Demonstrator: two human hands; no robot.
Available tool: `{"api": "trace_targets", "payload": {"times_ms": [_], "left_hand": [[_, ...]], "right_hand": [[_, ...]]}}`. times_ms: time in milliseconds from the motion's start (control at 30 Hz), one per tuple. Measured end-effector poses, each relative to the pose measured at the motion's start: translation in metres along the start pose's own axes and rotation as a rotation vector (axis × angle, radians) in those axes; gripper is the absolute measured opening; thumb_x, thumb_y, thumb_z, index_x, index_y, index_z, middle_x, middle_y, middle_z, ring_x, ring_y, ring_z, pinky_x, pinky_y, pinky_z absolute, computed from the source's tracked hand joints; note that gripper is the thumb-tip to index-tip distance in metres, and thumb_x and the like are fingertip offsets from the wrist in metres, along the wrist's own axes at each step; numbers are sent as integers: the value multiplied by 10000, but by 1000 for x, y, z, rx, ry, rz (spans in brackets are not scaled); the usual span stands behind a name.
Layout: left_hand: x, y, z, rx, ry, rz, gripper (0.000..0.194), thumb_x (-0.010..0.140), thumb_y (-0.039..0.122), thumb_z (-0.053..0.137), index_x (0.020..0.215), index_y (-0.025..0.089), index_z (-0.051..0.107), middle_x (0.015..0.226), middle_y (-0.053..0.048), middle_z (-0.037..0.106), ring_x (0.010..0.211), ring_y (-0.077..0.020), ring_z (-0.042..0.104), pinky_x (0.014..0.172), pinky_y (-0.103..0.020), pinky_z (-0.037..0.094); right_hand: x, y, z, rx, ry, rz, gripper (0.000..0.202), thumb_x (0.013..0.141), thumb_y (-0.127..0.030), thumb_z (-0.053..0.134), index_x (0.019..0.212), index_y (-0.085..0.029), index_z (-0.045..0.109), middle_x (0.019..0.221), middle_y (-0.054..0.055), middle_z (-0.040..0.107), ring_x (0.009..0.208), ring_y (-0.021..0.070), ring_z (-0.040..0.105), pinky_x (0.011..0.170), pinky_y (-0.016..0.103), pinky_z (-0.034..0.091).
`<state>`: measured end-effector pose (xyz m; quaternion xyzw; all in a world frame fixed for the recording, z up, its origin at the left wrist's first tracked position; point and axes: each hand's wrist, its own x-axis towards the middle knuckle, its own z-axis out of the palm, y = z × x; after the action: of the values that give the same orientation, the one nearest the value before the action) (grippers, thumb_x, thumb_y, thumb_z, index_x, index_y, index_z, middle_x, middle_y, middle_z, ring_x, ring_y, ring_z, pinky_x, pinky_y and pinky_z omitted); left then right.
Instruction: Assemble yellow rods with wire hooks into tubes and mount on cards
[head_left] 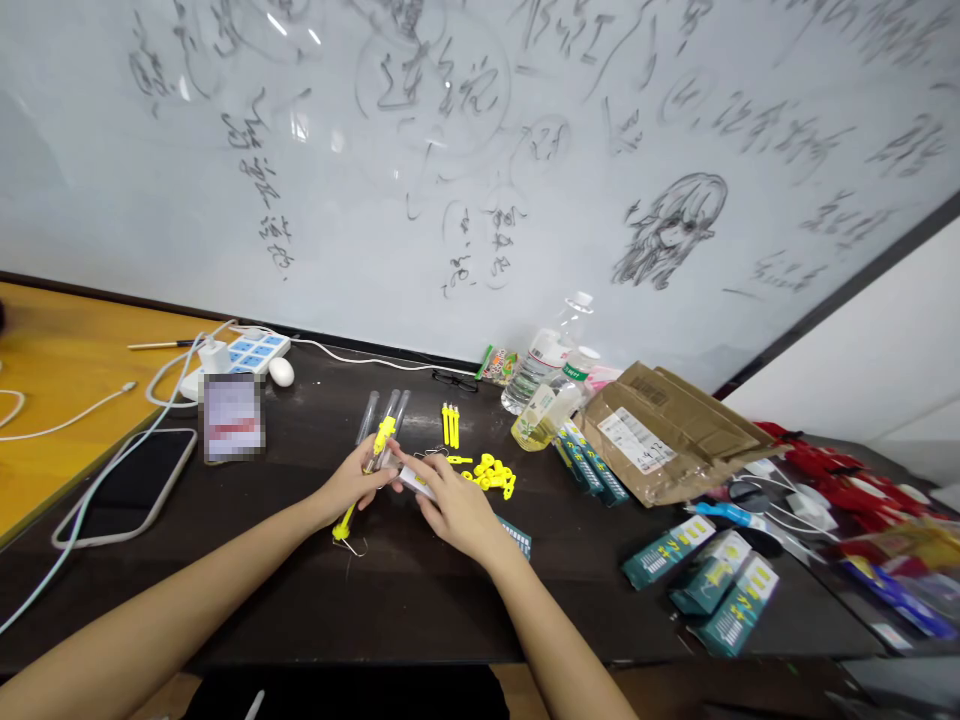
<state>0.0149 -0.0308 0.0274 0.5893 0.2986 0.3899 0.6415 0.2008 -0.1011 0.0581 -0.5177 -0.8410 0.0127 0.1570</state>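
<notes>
My left hand (351, 487) is closed round a yellow piece (384, 434) and what looks like a clear tube. My right hand (454, 505) holds a small white item (416, 482) that reaches toward the left fingers. Below the left hand, another yellow piece (343, 526) with a thin metal hook lies on the dark table. Clear tubes (368, 415) lie just beyond the left hand. Several yellow sticks (451, 426) are lined up past the right hand, and a pile of small yellow parts (491, 474) is beside it. A green card (517, 537) is partly hidden under the right forearm.
On the left are a phone (127, 487), a power strip (255, 352) and cables. Bottles (541, 365), a brown package (667, 425) and green boxes (739, 606) stand or lie to the right. A whiteboard (337, 200) rises behind the dark table (285, 570).
</notes>
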Motion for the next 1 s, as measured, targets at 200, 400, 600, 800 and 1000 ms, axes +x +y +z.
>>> {"api": "trace_targets", "payload": {"times_ms": [200,400,600,800,1000], "left_hand": [[-1,-3,3,84,-54,22,375,766,342,627,1042,176,433,681,28,590,379,-31,441,277,-104,277],[2,-14,2,139,-58,40,414,744,361,651,1039,182,423,627,65,531,360,-33,419,263,-110,292],[3,-13,2,142,-94,-28,421,704,386,685,970,185,428,664,69,512,376,-25,431,255,-101,301],[5,-21,-1,218,-105,-54,354,769,443,606,934,186,428,570,75,494,396,-63,479,257,-103,303],[9,-24,-10,302,-62,-180,427,740,505,618,946,179,434,449,121,410,274,-39,346,250,-114,251]], "right_hand": [[7,-8,-2,-1,-29,-3,475,860,-203,432,1318,-279,332,1173,60,475,967,184,563,704,275,470],[16,-18,-4,32,40,114,384,807,-392,538,1138,-233,427,1042,42,580,840,206,609,631,284,419],[16,-21,3,36,113,271,447,724,-575,592,982,-233,463,886,22,636,765,217,625,601,268,361],[12,-21,4,23,107,224,378,716,-474,619,972,-239,469,907,20,643,770,211,623,612,263,359],[6,-11,3,87,97,210,380,736,-321,570,1075,-227,425,861,17,631,706,187,612,601,252,367]]}}
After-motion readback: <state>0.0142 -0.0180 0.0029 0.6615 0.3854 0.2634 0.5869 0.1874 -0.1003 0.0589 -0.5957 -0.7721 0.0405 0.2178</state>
